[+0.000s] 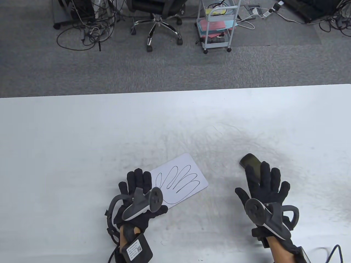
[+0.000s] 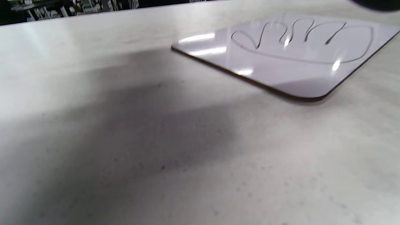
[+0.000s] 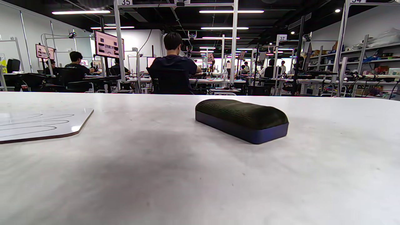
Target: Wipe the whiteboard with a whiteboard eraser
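A small white whiteboard [image 1: 189,169] with a black hand outline drawn on it lies flat on the table; it also shows in the left wrist view [image 2: 300,59] and the right wrist view [image 3: 40,125]. A dark whiteboard eraser [image 1: 249,161] lies on the table to its right, felt side up in the right wrist view [image 3: 242,120]. My left hand [image 1: 138,183] is flat with fingers spread at the board's left edge. My right hand [image 1: 264,183] is spread open, its fingers over the eraser's near end, holding nothing. No fingers show in either wrist view.
The white table [image 1: 82,131] has grey smudges around the board and eraser. Its far edge runs across the middle of the table view. Beyond it on the carpet stand an office chair [image 1: 159,22] and a white cart [image 1: 218,24].
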{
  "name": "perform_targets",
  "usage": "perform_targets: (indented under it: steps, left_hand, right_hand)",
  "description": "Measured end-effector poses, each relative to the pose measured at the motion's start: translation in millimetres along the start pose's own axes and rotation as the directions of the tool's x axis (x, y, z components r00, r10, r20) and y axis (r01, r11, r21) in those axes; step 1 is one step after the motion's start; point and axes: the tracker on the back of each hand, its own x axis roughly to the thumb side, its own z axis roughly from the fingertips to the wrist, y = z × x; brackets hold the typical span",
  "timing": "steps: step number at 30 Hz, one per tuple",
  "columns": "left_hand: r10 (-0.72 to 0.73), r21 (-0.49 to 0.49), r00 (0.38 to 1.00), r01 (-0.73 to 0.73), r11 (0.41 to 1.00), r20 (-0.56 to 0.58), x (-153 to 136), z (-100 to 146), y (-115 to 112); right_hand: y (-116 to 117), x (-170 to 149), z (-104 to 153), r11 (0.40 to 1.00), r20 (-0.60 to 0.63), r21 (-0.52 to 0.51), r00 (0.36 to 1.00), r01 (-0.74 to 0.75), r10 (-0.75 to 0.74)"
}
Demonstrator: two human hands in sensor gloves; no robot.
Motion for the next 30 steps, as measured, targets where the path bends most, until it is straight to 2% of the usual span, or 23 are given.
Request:
perform_targets:
  steps: [3, 5, 9, 15, 21, 30]
  left_hand:
    - [0.005, -0.129, 0.999, 0.001, 0.992, 0.043, -4, -21, -10]
    - [0.025, -0.181, 0.998, -0.015, 0.983, 0.056, -6, -30, -14]
    - [0.053, -0.171, 0.996, -0.039, 0.984, 0.078, -6, -41, -17]
    - [-0.038, -0.192, 0.995, 0.056, 0.98, 0.093, -2, -48, -14]
    - [-0.111, -0.171, 0.976, 0.144, 0.975, 0.189, 13, -39, -19]
    - [-0.247, -0.092, 0.884, 0.306, 0.948, 0.396, 58, -10, -30]
  right_hand:
    - [0, 1, 1, 1.0, 0.012, -0.006, 1.0, 0.005, -0.005]
    - [-1, 2, 1, 1.0, 0.016, -0.005, 1.0, 0.004, -0.004]
    - [0, 1, 1, 1.0, 0.012, -0.001, 1.0, 0.012, -0.012]
    - [-1, -1, 0, 1.0, -0.007, 0.004, 1.0, 0.021, -0.021]
    - [-5, -7, -2, 0.999, -0.038, -0.004, 0.998, 0.049, -0.049]
    - [-9, -25, -3, 0.995, -0.109, -0.024, 0.989, 0.102, -0.104]
